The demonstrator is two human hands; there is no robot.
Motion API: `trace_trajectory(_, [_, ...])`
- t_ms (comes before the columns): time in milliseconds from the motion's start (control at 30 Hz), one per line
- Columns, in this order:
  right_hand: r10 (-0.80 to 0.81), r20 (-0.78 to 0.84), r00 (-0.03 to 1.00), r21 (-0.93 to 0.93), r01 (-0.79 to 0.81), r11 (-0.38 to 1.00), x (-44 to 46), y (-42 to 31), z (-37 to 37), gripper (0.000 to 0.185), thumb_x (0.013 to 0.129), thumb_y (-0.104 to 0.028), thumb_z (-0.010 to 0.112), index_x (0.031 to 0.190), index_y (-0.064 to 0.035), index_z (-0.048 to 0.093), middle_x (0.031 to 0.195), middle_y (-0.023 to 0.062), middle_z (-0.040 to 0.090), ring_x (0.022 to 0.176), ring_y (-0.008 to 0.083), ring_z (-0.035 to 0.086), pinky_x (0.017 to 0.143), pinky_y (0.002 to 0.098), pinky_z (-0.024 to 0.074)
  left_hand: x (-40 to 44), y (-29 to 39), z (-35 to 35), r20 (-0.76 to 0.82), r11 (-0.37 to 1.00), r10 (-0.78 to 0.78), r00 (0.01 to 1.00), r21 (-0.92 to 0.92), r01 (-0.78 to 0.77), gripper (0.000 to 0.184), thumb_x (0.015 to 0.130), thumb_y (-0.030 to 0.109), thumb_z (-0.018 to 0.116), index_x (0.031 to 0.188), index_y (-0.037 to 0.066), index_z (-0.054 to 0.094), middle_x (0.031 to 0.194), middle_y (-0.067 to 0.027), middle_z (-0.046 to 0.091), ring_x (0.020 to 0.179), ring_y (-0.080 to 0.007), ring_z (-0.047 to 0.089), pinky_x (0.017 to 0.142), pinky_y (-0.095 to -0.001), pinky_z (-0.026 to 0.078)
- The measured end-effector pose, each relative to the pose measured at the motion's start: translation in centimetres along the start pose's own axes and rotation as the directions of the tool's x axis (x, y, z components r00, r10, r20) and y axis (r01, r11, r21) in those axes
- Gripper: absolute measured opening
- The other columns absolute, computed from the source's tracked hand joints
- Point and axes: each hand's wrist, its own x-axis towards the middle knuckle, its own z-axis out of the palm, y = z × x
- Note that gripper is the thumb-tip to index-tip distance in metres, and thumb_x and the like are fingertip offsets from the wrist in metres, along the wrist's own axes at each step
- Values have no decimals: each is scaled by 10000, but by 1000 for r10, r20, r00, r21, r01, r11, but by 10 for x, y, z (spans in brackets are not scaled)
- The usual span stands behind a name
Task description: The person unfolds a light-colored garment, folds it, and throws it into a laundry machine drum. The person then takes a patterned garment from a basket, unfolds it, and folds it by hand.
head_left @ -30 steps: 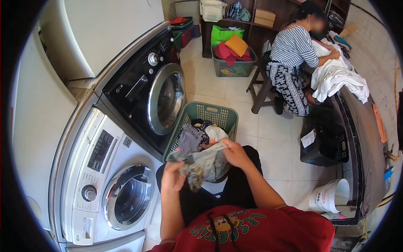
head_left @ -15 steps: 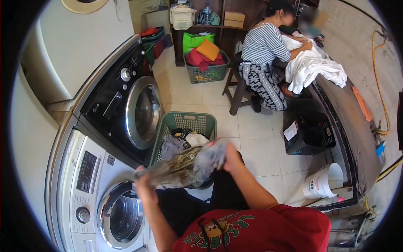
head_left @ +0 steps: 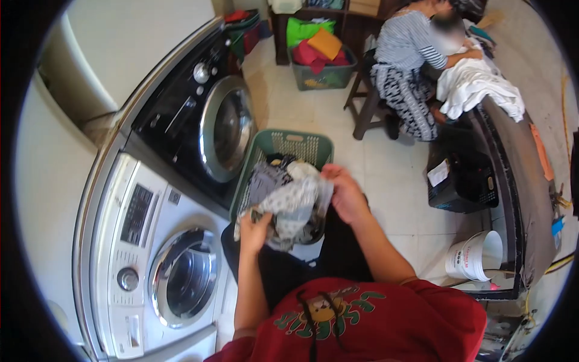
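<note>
A light patterned cloth hangs bunched between my two hands, over the near part of a green laundry basket. My left hand is closed on its left side. At the cloth's upper right edge, my right hand pinches it, slightly blurred. Behind the cloth, the basket holds crumpled clothes, among them a grey garment. The basket stands on the floor between my knees and the machines.
Left are a white washer and a black machine. A second basket holds red cloth. A seated person handles white fabric. Right stand a black basket and a white bucket.
The cloth was stretched wide half a second ago; now it hangs bunched with a lighter side showing, and my hands are closer together. The camera view has shifted.
</note>
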Motion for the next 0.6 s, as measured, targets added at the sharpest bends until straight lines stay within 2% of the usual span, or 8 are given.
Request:
trace_trajectory(67, [103,16,995,172,-104,980,-1,3,0,377,788,-18,546,1154,-77,474,945,59,553,810,115,527,746,212,420,1,13,-1,-44,998,-26,999,-64,23,128,788,108,599,762,-16,583,611,-34,545,527,-103,453,497,-215,379])
trace_trajectory(133, [-23,132,991,-180,46,982,-4,18,7,419,791,-50,571,1188,-58,438,939,69,552,812,121,526,750,210,412,2,18,5,-49,996,-42,998,-82,38,138,801,116,599,751,-11,577,606,-26,538,525,-94,443,491,-207,370])
trace_trajectory(200, [-104,288,952,-483,238,842,-8,29,8,472,793,-83,596,1221,-39,401,933,79,552,814,128,525,753,208,405,1,17,13,55,975,221,974,14,-222,161,817,124,588,721,-1,553,592,-14,516,516,-89,422,484,-206,356])
trace_trajectory(267, [-14,193,981,-539,118,834,-2,37,-4,425,803,-60,585,1199,-18,437,922,63,546,770,103,497,732,185,384,-5,20,10,80,982,187,979,24,-190,164,821,122,580,717,0,547,588,-13,510,515,-91,417,484,-210,354])
trace_trajectory(367, [-39,16,999,-326,42,944,7,28,-15,328,813,-26,562,1133,-14,491,944,65,552,783,85,502,756,182,385,-11,30,10,156,987,155,975,14,-159,173,832,118,555,705,4,528,574,-9,489,509,-97,402,483,-223,349])
trace_trajectory(467, [-176,5,984,-301,169,938,7,8,-14,273,812,2,541,1084,4,514,869,47,536,746,81,484,746,181,381,-10,11,8,137,973,150,979,154,-171,165,834,108,540,707,4,525,572,-12,485,508,-100,399,482,-228,348])
trace_trajectory(533, [-382,124,916,-259,401,879,-1,-6,-3,189,806,1,524,992,-13,560,843,39,535,724,85,469,708,182,372,-9,-2,5,126,938,158,979,291,-189,159,836,98,526,709,3,521,571,-14,480,506,-102,396,482,-233,347])
trace_trajectory(600, [-401,100,910,-259,413,873,-5,-10,-4,198,803,3,526,997,-17,556,842,38,531,730,87,467,714,182,370,-8,-8,2,107,952,124,987,269,-148,139,839,96,522,737,2,533,585,-10,484,523,-102,403,500,-230,352])
